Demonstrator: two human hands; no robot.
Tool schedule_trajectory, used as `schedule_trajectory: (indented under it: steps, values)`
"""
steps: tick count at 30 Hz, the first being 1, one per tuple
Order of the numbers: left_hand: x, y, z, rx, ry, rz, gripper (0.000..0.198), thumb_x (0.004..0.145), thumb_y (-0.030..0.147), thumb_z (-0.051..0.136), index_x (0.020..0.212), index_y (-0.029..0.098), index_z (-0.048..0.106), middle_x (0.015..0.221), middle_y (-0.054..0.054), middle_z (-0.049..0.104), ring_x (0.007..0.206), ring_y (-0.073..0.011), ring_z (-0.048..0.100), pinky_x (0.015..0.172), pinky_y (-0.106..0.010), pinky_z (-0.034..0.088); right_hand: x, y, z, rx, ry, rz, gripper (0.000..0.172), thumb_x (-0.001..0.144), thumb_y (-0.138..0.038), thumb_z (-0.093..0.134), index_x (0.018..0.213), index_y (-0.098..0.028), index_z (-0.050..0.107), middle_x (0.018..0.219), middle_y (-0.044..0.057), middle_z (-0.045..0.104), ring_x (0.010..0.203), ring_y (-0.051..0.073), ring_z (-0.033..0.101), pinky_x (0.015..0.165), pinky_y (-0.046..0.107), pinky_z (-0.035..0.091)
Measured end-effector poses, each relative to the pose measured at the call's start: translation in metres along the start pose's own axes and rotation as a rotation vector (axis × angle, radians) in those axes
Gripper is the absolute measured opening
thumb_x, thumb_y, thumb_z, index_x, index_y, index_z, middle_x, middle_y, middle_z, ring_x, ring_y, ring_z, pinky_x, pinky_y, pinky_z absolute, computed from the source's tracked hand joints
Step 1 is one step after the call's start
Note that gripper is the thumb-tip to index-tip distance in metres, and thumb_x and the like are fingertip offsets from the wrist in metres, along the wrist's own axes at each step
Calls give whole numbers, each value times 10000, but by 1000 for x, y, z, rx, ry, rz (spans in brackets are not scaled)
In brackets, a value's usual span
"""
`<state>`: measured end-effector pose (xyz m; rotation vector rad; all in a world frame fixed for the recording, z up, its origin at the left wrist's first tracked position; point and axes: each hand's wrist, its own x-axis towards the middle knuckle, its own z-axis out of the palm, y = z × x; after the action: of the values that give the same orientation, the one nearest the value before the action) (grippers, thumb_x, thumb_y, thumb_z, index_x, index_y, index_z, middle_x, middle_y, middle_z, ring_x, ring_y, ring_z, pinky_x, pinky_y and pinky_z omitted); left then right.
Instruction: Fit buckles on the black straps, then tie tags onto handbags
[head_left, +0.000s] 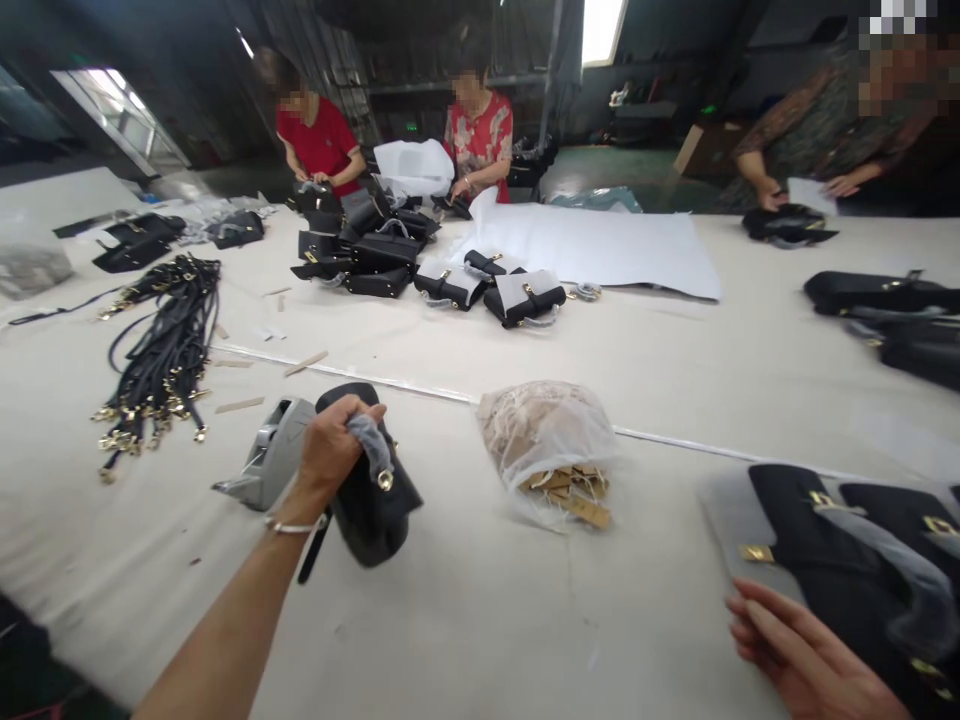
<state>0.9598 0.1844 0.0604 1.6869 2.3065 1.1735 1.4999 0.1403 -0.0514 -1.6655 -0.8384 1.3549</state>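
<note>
My left hand (337,445) is closed around the plastic-wrapped handle of a black handbag (373,520), which hangs tilted over the table. Just behind that wrist sits a grey tape dispenser (274,455). At the lower right, my right hand (806,650) has its fingers stretched out beside another black handbag (795,530). This bag has gold fittings, a wrapped handle and a pale translucent sheet (731,530) at its flap. The right fingertips are by the sheet's lower edge; I cannot tell whether they touch it.
A clear plastic bag of brown tags (551,450) stands mid-table. Black straps with gold clips (161,365) are heaped at left. Across the table (450,620) lie several black handbags (375,250) and a white sheet (600,245). Three people work along the far side.
</note>
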Motion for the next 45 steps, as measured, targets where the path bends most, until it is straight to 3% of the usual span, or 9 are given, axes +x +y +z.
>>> schedule_trajectory:
  steps: [4, 9, 17, 22, 27, 31, 38, 42, 45]
  values:
    - [-81, 62, -26, -107, -331, -8, 396, 852, 467, 572, 587, 223, 408, 557, 54, 443, 543, -122, 446, 556, -244, 364, -58, -6, 43, -223, -329, -50, 510, 741, -538, 741, 1155, -246, 686, 1129, 123, 715, 1026, 334, 671, 891, 434, 597]
    - [-146, 134, 12, -193, -657, 105, 375, 831, 347, 617, 575, 207, 380, 549, 58, 425, 528, -105, 395, 528, -242, 297, -114, 7, 66, -299, -655, -200, 664, 801, -444, 716, 1413, -327, 488, 1478, 73, 480, 1359, 307, 436, 1084, 437, 460]
    - [-198, 199, 136, -483, -865, 499, 48, 819, 223, 647, 797, 205, 608, 919, -4, 649, 758, -128, 585, 660, -222, 438, -119, 24, 21, -291, -339, -137, 636, 816, -445, 661, 1391, -233, 492, 1436, 121, 507, 1324, 302, 476, 944, 399, 560]
    - [-211, 204, 162, -578, -913, 571, 296, 794, 67, 565, 1025, 234, 645, 1309, -69, 574, 1126, -198, 600, 937, -303, 490, -121, 31, 14, -364, -227, -238, 506, 856, -405, 624, 1320, -215, 555, 1275, 115, 625, 1170, 297, 605, 886, 399, 595]
    - [-208, 205, 150, -790, -972, 591, 184, 815, 91, 581, 937, 200, 667, 1164, -88, 622, 1025, -179, 627, 909, -294, 511, -112, -3, 13, -657, 52, -818, 536, 926, -251, 515, 1451, -265, 405, 1466, 106, 456, 1342, 300, 445, 1110, 525, 419]
    - [-205, 212, 132, -905, -1028, 722, 236, 796, 69, 583, 977, 184, 679, 1183, -102, 624, 1087, -196, 601, 943, -295, 495, -98, -43, 16, -856, -190, -1081, 633, 870, -112, 488, 1478, -253, 379, 1481, 98, 456, 1387, 286, 382, 1139, 507, 369]
    - [-190, 177, 140, -719, -1012, 404, 340, 812, 103, 556, 1123, 207, 647, 945, -26, 700, 744, -123, 625, 709, -222, 509, -79, -44, -2, -1110, -341, -749, 208, 839, -222, 559, 996, -234, 696, 880, 54, 707, 817, 245, 655, 773, 394, 535]
    - [-165, 135, 176, -412, -745, 192, 153, 849, 153, 548, 946, 169, 666, 867, -45, 688, 798, -168, 627, 763, -280, 507, -85, -35, -10, -1043, -357, -687, 149, 813, -218, 563, 910, -251, 671, 1127, 52, 674, 892, 225, 652, 781, 337, 527]
    - [-147, 123, 205, -330, -718, 199, 162, 865, 148, 520, 949, 161, 658, 981, -81, 675, 882, -195, 625, 831, -327, 499, -91, -33, -7, -974, -432, -614, 258, 798, -197, 569, 1032, -265, 656, 1056, 30, 691, 792, 196, 644, 717, 309, 516]
